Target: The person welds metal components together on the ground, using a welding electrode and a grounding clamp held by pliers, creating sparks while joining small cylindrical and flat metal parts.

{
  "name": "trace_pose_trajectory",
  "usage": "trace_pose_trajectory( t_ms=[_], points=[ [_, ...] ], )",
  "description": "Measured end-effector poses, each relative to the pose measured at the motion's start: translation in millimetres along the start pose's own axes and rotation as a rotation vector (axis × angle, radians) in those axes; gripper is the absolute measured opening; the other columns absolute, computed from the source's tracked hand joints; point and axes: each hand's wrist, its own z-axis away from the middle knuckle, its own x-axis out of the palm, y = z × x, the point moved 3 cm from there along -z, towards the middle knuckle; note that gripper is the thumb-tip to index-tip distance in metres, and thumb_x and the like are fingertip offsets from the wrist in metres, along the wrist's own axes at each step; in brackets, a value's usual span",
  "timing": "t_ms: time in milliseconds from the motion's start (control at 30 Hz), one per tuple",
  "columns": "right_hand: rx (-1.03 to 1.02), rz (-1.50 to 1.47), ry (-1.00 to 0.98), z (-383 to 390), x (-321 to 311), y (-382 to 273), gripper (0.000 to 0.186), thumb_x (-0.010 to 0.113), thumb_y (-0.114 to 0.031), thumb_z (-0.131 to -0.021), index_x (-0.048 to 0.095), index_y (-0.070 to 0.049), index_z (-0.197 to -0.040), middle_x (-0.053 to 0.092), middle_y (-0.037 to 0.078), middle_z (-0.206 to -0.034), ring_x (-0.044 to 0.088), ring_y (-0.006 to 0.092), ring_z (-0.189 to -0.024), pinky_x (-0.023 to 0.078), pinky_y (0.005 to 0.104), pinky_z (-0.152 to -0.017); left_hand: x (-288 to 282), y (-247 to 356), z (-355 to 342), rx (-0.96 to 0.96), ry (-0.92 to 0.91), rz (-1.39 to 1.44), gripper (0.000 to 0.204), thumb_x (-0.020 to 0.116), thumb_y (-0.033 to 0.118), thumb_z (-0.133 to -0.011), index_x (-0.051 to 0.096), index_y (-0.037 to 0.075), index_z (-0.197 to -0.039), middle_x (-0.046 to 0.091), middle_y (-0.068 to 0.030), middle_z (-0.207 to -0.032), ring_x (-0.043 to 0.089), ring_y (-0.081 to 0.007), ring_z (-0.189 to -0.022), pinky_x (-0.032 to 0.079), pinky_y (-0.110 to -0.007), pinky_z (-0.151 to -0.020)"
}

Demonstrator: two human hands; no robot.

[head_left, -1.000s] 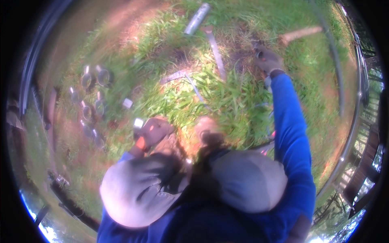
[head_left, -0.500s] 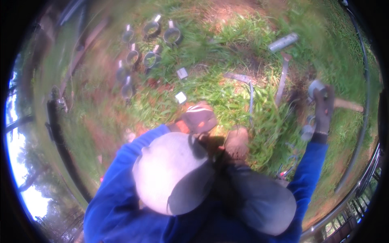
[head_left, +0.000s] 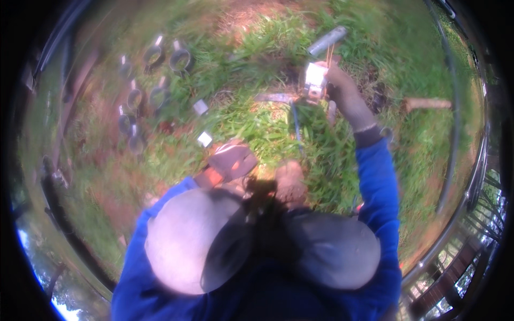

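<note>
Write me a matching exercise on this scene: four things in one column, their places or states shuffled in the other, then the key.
Column 1
1. Right hand
2. Dark rings
3. Grey tube
4. Wooden stick

Column 2
A. Lying to the right of the gloved fingers
B. Clustered toward the left
C. Gripping a bright whitish object
D. Lying near the top, just beyond the reaching glove

Pairs: 1-C, 2-B, 3-D, 4-A

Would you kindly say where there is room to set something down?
Ground looks free below the wooden handle, between right sleeve and dark hose, and below the dark rings, beside the left sleeve. It is crowded around the right hand, by the grey tube.
</note>
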Motion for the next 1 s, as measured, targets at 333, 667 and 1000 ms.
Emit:
trace_pose_trajectory(
  t_ms=[333, 667, 1000],
  points=[
    [-0.043, -0.033, -0.2, -16.4, 6.8, 36.4, 0.065, 0.069, -0.05, -0.119, 0.064, -0.004, -0.165, 0.077, 0.013, -0.148, 0.08, 0.0294, -0.132, 0.072, 0.0483, -0.109, -11.0, 12.3, -5.1, -0.037, -0.048, 0.127, 0.046, 0.069, 0.035, -0.109, 0.066, 0.006, -0.073, 0.064, -0.0135, -0.069, 0.064, -0.0308, -0.067, 0.053, -0.051, -0.071],
    [0.34, -0.173, -0.011, -10.1, 50.1, 30.1, 0.056, 0.064, -0.051, -0.122, 0.058, -0.005, -0.153, 0.08, 0.024, -0.121, 0.082, 0.0241, -0.078, 0.07, 0.0358, -0.059, -11.4, 14.2, -4.3, -0.098, -0.06, 0.141, 0.049, 0.07, 0.037, -0.111, 0.067, 0.006, -0.074, 0.064, -0.012, -0.069, 0.063, -0.0265, -0.066, 0.053, -0.05, -0.07],
    [0.0, 0.927, -0.011, -21.1, 94.9, 51.4, 0.049, 0.077, -0.05, -0.109, 0.078, -0.003, -0.12, 0.081, 0.025, -0.114, 0.082, 0.0435, -0.114, 0.066, 0.0526, -0.106, -24.1, 30.4, -20.2, -0.336, -0.048, 0.284, 0.032, 0.077, 0.032, -0.109, 0.075, 0.005, -0.092, 0.072, -0.0048, -0.077, 0.068, -0.0191, -0.075, 0.057, -0.043, -0.074]
  ],
)
